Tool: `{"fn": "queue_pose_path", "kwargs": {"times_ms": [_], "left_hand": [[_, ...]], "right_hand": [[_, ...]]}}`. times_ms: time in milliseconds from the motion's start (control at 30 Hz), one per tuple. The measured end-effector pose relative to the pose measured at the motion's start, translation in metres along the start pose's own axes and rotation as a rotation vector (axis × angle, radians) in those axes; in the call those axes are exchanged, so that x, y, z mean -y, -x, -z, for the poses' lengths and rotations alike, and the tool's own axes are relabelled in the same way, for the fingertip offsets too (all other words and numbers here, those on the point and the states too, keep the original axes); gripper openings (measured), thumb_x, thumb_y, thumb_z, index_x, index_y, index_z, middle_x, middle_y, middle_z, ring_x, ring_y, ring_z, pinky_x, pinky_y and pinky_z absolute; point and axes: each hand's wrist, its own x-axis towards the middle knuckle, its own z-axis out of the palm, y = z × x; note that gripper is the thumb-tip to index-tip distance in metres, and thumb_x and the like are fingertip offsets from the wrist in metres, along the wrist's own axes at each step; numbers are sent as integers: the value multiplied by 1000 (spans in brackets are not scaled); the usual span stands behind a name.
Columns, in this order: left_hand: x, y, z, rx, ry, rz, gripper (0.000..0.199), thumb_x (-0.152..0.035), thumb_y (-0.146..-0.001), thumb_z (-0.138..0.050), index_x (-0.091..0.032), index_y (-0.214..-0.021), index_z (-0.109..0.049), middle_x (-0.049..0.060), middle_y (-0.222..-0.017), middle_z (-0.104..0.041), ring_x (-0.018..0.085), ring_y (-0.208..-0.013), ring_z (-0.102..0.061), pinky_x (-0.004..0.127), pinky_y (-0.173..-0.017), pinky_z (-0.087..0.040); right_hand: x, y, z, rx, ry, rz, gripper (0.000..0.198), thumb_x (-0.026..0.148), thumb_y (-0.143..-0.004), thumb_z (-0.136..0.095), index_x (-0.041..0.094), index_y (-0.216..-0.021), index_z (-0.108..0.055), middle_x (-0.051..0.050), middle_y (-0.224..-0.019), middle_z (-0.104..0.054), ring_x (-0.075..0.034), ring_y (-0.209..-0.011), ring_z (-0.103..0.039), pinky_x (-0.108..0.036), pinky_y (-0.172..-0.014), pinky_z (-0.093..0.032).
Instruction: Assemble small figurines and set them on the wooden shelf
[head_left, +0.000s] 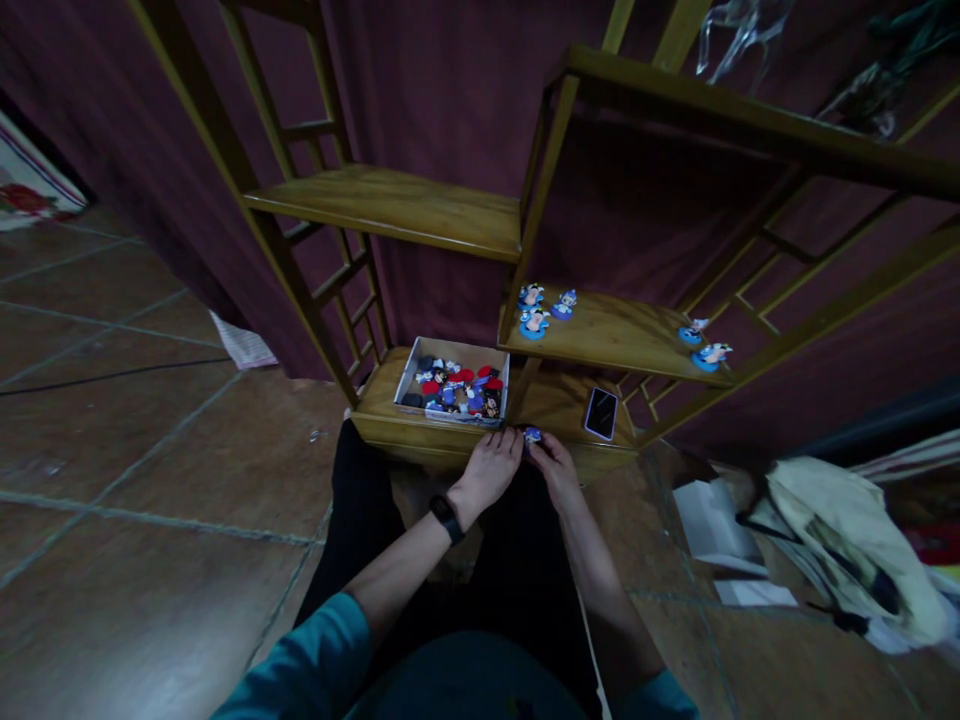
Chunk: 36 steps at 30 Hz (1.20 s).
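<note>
Between my two hands is a small purple and white figurine [532, 436], held over my lap at the front edge of the wooden shelf. My left hand [495, 462], with a black band on its wrist, has its fingers curled against the figurine's left side. The fingers of my right hand [553, 466] pinch it from the right. Just beyond the left hand, an open cardboard box [411, 372] holds several loose figurine pieces in red, purple, black and white. My fingers partly cover the figurine, so its finer details are hidden.
On the raised shelf [611, 335] stand several figurines on round bases, including a purple one [564, 304] and a blue-based one [534, 324]. A phone [601, 413] lies on the lower board. A pale bag [847, 530] and a white box [718, 522] are on the floor at right.
</note>
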Motion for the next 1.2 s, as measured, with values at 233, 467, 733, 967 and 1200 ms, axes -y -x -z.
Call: {"fn": "queue_pose_path", "kwargs": {"times_ms": [233, 467, 733, 967, 1200], "left_hand": [[0, -4, -7, 81, -191, -97, 39, -12, -77, -52, -17, -115, -56, 15, -119, -54, 29, -117, -44, 40, -104, -20], [15, -13, -18, 71, -143, -41, 37, -12, -72, -56, -22, -107, -60, 9, -109, -60, 23, -99, -55, 33, -90, -38], [35, -27, -40, 40, 319, 160, 20, -13, -60, -68, -16, -79, -62, 4, -80, -65, 17, -78, -59, 27, -73, -44], [32, -37, -49, 146, 495, 251, 34, -12, -55, -73, -14, -89, -66, 7, -87, -68, 18, -82, -61, 29, -78, -43], [35, -45, -61, 243, 495, 251, 32, -13, -57, -72, -14, -88, -67, 6, -86, -68, 18, -81, -61, 28, -77, -45]], "right_hand": [[0, 2, 10, -26, 27, 37, 36, 36, -68, -67, 23, -101, -63, -2, -104, -65, -21, -99, -58, -38, -93, -42], [-10, -5, 22, -70, 93, 64, 34, 39, -65, -69, 24, -95, -64, -2, -94, -67, -21, -91, -59, -37, -87, -45], [-11, -6, 29, -68, 153, 123, 31, 39, -69, -66, 25, -97, -63, -2, -97, -66, -22, -93, -59, -37, -89, -43], [-10, -5, 35, -123, 163, 143, 29, 39, -70, -64, 26, -96, -63, -3, -96, -66, -22, -91, -60, -37, -87, -43], [-13, -3, 44, -235, 141, 153, 31, 38, -70, -64, 23, -97, -63, -4, -95, -66, -21, -91, -59, -36, -87, -43]]}}
